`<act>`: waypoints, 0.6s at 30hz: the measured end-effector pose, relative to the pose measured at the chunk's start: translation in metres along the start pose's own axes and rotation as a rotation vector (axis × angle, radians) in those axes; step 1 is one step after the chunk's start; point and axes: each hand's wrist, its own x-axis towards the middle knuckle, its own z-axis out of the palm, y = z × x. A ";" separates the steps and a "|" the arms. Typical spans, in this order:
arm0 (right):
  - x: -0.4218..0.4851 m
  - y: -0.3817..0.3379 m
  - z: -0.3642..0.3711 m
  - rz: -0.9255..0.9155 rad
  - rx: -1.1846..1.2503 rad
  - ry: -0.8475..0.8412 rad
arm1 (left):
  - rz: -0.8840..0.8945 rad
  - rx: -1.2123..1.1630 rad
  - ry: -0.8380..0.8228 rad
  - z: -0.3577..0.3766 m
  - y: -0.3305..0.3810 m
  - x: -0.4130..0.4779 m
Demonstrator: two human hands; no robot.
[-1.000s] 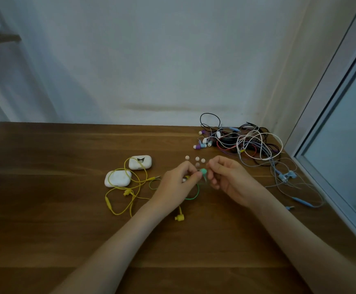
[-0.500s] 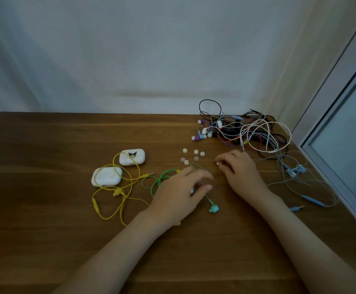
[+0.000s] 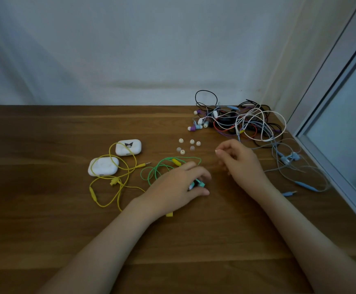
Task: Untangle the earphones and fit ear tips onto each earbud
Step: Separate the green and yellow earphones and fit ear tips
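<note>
Head view, near to far: both forearms are brought in from 6 o'clock over the wooden surface (image 3: 45,230). A small yellow piece (image 3: 169,214) is seen just beside the left wrist; what it is cannot be told. The left hand (image 3: 177,187) is kept low over the wood, its thumb and fingers curled round a teal earbud (image 3: 199,184), which is pinched at the fingertips, presumably so that it is steadied for a tip to be pushed on. The green cable (image 3: 162,166) of that earbud is trailed in loose loops toward 10 o'clock, crossed only by a yellow lead, so this set is judged largely untangled.

The right hand (image 3: 243,164) is held at 2 o'clock of the left, apart from it, with fingers curled and thumb and forefinger brought close together. Whether an ear tip is gripped there cannot be told.

Yellow earphones (image 3: 113,181) are draped at 9 o'clock across two white cases (image 3: 103,166), apparently set aside. Loose ear tips (image 3: 185,146) are gathered in a small cluster at 12 o'clock of the left hand, within reach of either hand.

Farther off, at 1 o'clock, a tangled pile of earphones (image 3: 236,122) is heaped near the wall, and a blue set (image 3: 289,160) is strewn at 3 o'clock beside the window frame (image 3: 321,145). Both are judged to be waiting their turn.
</note>
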 end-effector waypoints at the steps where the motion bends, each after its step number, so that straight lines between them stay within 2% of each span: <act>1: -0.002 -0.004 0.000 0.039 0.107 -0.042 | -0.027 0.012 0.017 0.000 0.001 0.000; 3: -0.005 -0.011 0.002 0.087 0.319 -0.140 | -0.059 0.049 0.036 0.001 0.003 0.001; 5: -0.008 -0.013 0.004 0.066 0.439 -0.212 | -0.061 -0.012 0.072 0.002 0.004 0.000; 10: -0.011 -0.010 0.009 0.047 0.460 -0.254 | -0.164 -0.530 0.235 -0.006 0.003 -0.001; 13: -0.009 -0.009 0.012 0.053 0.483 -0.309 | -0.232 -0.802 0.279 -0.006 0.003 0.002; 18: -0.008 -0.005 0.013 0.045 0.492 -0.354 | -0.287 -0.850 0.243 -0.008 0.008 0.002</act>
